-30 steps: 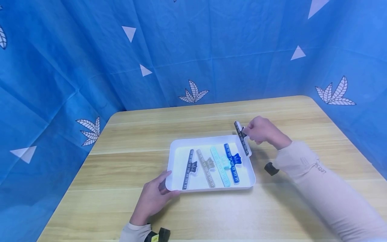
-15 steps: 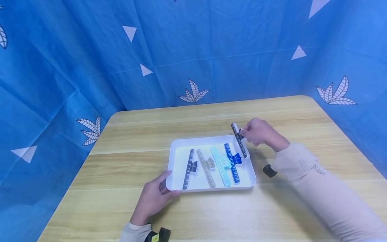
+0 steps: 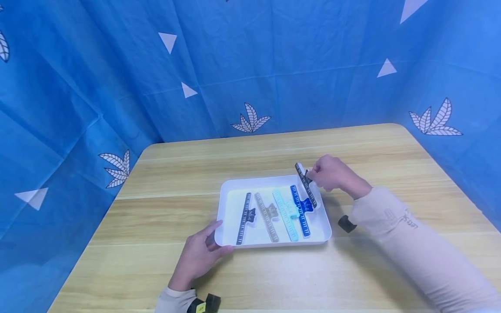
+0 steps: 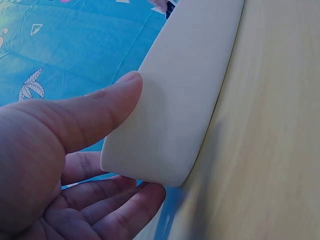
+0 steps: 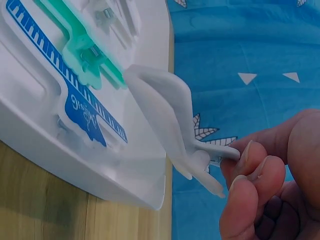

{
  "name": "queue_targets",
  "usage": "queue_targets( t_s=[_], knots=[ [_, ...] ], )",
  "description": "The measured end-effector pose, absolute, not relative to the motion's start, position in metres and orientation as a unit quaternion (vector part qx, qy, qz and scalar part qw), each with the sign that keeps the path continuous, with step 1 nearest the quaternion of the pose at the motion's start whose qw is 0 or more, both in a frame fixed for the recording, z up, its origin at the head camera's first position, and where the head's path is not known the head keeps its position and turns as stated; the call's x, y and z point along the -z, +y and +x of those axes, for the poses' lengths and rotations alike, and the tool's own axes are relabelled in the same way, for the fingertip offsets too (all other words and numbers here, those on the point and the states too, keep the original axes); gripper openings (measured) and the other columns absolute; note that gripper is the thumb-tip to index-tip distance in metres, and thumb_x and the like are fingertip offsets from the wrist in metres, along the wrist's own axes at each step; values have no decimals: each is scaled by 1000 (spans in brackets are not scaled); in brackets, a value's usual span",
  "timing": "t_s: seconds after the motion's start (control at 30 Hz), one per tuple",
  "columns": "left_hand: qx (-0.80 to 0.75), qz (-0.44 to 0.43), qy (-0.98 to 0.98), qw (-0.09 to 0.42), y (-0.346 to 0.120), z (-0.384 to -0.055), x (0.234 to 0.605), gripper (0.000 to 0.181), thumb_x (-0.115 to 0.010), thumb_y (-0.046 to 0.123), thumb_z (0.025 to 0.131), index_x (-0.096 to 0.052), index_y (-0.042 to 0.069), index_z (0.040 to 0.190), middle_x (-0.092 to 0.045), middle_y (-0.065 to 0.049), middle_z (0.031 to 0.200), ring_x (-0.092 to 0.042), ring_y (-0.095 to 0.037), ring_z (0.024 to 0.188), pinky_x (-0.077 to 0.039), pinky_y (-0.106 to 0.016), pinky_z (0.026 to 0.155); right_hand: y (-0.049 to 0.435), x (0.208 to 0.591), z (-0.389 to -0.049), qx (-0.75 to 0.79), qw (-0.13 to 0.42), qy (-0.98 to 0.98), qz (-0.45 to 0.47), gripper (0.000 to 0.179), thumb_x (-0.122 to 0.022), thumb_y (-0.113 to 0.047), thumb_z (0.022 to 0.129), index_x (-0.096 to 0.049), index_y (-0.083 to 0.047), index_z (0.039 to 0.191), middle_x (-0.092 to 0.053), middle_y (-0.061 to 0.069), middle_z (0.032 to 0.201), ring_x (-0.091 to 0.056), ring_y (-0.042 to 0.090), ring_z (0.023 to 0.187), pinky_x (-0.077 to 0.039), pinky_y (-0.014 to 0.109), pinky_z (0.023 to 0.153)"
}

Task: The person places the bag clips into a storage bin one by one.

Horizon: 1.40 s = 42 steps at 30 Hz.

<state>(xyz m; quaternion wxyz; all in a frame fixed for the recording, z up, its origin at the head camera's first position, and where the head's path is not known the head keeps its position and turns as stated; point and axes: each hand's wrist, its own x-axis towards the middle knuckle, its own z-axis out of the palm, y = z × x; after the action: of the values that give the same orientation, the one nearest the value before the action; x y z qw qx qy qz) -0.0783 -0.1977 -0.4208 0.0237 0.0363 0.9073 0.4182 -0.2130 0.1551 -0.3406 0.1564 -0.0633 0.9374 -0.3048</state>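
My left hand (image 3: 198, 254) holds the near left corner of a white tray (image 3: 274, 245); in the left wrist view the thumb (image 4: 117, 102) lies against one wall and the fingers bend round the corner. My right hand (image 3: 332, 173) pinches the handle of a long black-and-white clip (image 3: 305, 184) with piano-key markings, tilted over the tray's far right corner. The right wrist view shows this clip's white side (image 5: 165, 105). Inside the tray lie similar clips: a black one (image 3: 243, 219), a grey-beige one (image 3: 267, 219), a mint one (image 3: 286, 217) and a blue one (image 3: 300, 213).
The tray stands on a wood-grain table (image 3: 156, 217). A blue curtain (image 3: 235, 65) with white triangles and leaf prints hangs behind and beside it. A black wrist device (image 3: 346, 224) sits under the right sleeve.
My right hand has moved a little left with the clip, bringing it further inside the tray's right wall and lower. My left hand stays on the corner.
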Motion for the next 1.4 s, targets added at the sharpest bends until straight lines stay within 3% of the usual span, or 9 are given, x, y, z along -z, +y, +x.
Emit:
queue_targets(
  t_s=[0.43, 1.1, 1.4],
  knots=[
    [-424, 37, 905, 24, -198, -78, 420, 74, -85, 23, 74, -53, 0, 136, -42, -27, 144, -62, -31, 111, -54, -29, 84, 144, 338, -206, 309, 163, 935, -59, 24, -54, -21, 98, -67, -3, 89, -60, 7, 71, -57, 19, 58, -46, 26, 49],
    [-424, 40, 905, 22, -199, -78, 421, 75, -85, 26, 74, -53, 0, 136, -41, -27, 144, -62, -30, 111, -54, -30, 85, 126, 343, -197, 310, 165, 933, -83, 22, -58, -20, 96, -68, -5, 83, -57, 6, 63, -56, 18, 53, -45, 24, 47],
    [-426, 40, 904, 21, -199, -78, 420, 75, -85, 27, 73, -53, -1, 136, -41, -27, 144, -62, -30, 110, -54, -30, 85, 120, 344, -193, 313, 165, 931, -88, 19, -59, -20, 96, -69, -4, 89, -61, 9, 67, -58, 19, 54, -45, 23, 46]
  ],
)
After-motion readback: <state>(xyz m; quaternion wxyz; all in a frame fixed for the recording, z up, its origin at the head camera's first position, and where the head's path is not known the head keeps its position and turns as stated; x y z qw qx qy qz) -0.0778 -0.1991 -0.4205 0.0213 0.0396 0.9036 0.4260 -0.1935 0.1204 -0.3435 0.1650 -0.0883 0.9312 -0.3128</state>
